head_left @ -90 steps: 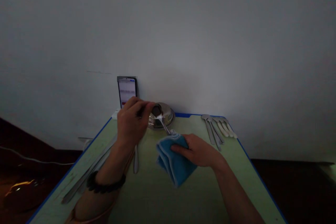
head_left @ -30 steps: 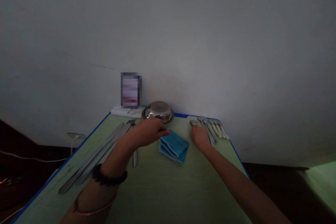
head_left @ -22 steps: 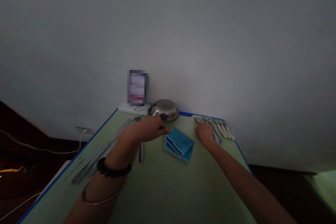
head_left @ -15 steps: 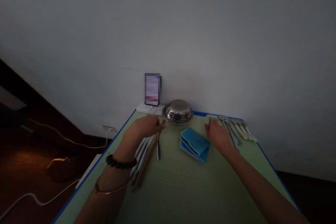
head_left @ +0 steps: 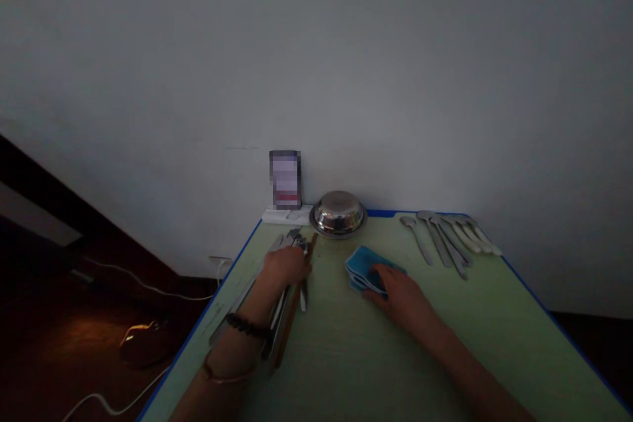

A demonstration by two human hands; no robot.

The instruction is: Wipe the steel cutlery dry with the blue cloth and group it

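My right hand (head_left: 400,290) has thumb and fingers closed on the near right side of a folded blue cloth (head_left: 363,260), which rests on the table. At the left, my left hand (head_left: 287,265) lies over a group of metal cutlery (head_left: 294,237) and brown chopsticks (head_left: 289,326). Its fingers point down and are mostly hidden, so their grip does not show. A small metal utensil (head_left: 303,300) lies just right of the chopsticks. Several metal spoons (head_left: 440,241) lie fanned out at the back right, apart from both hands; a single spoon (head_left: 417,241) lies to their left.
An upside-down steel bowl (head_left: 339,214) stands at the table's back edge. Left of it a phone (head_left: 285,179) stands upright on a white power strip (head_left: 287,216). White-handled cutlery (head_left: 477,234) lies at the far right. A wall (head_left: 346,79) rises behind the green, blue-edged table (head_left: 366,356).
My right hand has moved left and nearer from the spoons, and has taken hold of the blue cloth. My left hand has come down over the cutlery. The view has shifted slightly.
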